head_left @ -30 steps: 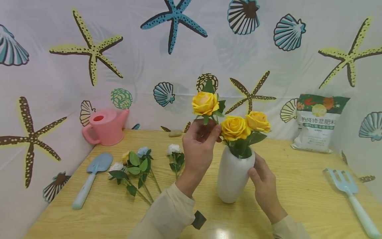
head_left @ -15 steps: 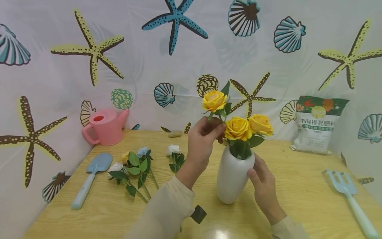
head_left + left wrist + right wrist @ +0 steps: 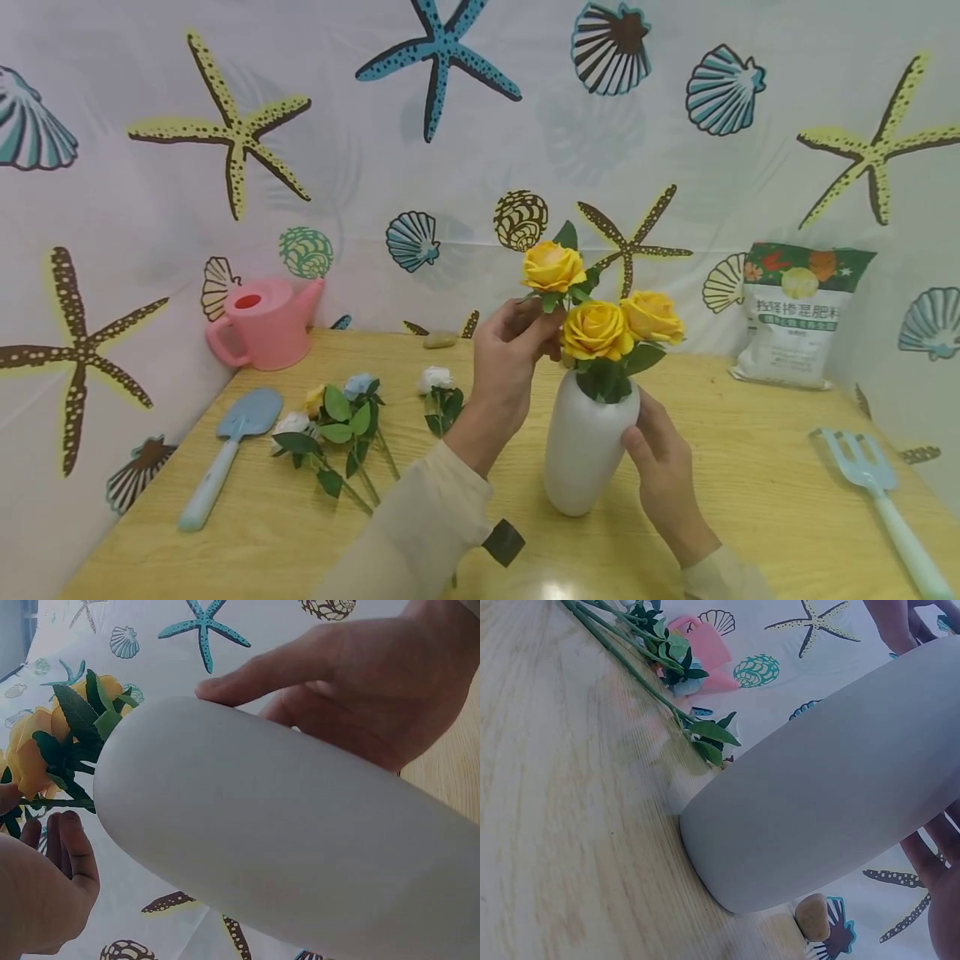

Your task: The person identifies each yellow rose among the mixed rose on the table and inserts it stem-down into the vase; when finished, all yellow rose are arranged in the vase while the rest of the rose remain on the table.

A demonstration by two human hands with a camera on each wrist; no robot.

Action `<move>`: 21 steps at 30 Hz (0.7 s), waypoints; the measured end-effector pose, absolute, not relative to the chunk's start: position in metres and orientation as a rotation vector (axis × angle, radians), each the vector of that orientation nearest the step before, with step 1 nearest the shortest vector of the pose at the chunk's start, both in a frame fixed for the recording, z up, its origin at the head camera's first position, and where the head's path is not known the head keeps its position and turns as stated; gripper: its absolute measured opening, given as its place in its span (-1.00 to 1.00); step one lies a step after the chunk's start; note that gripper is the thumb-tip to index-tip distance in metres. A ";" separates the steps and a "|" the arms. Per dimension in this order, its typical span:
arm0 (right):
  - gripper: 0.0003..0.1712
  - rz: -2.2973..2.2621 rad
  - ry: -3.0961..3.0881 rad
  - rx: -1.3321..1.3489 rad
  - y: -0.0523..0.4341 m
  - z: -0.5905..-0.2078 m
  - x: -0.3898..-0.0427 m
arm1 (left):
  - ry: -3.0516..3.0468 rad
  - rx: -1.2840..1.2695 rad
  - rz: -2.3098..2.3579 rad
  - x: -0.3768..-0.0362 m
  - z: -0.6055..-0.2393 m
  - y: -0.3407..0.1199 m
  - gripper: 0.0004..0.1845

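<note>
In the head view my left hand (image 3: 510,358) pinches the stem of a yellow rose (image 3: 553,267), holding its bloom up and to the left of the white vase (image 3: 588,446). Seen from the left wrist, the green stem (image 3: 56,803) runs from the fingers to the vase's mouth. Two more yellow roses, a fuller rose (image 3: 597,331) and its neighbour (image 3: 651,317), stand in the vase with green leaves. My right hand (image 3: 663,467) grips the vase from the right, thumb on the near side and fingers partly hidden behind. The vase is slightly tilted in the head view.
Several artificial flowers (image 3: 337,425) lie left of the vase, with a white rose (image 3: 437,380) nearby. A blue trowel (image 3: 232,450) and pink watering can (image 3: 270,325) are farther left. A fertilizer bag (image 3: 798,325) and hand fork (image 3: 881,492) occupy the right. A stone (image 3: 439,340) lies behind.
My left hand has brought the rose to the right, closer to the other two, and its bloom has dropped a little over the last half second. The right hand and vase stay nearly still.
</note>
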State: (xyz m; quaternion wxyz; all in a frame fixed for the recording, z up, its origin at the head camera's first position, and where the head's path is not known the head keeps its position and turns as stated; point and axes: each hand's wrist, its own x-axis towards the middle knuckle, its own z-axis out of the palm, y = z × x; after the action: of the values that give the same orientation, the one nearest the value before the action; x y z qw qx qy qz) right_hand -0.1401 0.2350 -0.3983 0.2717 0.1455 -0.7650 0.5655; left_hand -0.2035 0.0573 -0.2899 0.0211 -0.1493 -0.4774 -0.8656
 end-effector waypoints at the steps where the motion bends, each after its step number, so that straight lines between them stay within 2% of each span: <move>1: -0.53 1.521 -2.058 0.393 0.235 -0.398 -0.140 | -1.459 -0.458 -2.718 -0.204 -0.290 0.058 -0.95; 7: -0.53 1.520 -2.057 0.389 0.236 -0.398 -0.140 | -1.461 -0.442 -2.812 -0.206 -0.294 0.061 -0.87; 21: -0.53 1.536 -2.059 0.395 0.236 -0.398 -0.139 | -1.731 -0.503 -2.724 -0.215 -0.307 0.064 -0.87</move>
State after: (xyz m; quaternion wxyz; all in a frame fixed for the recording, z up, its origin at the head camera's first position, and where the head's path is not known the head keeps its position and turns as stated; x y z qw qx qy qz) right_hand -0.1395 0.2358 -0.3978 0.2679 0.1464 -0.7634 0.5693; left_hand -0.2154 0.0636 -0.3066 -0.0622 -0.1536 -0.5290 -0.8323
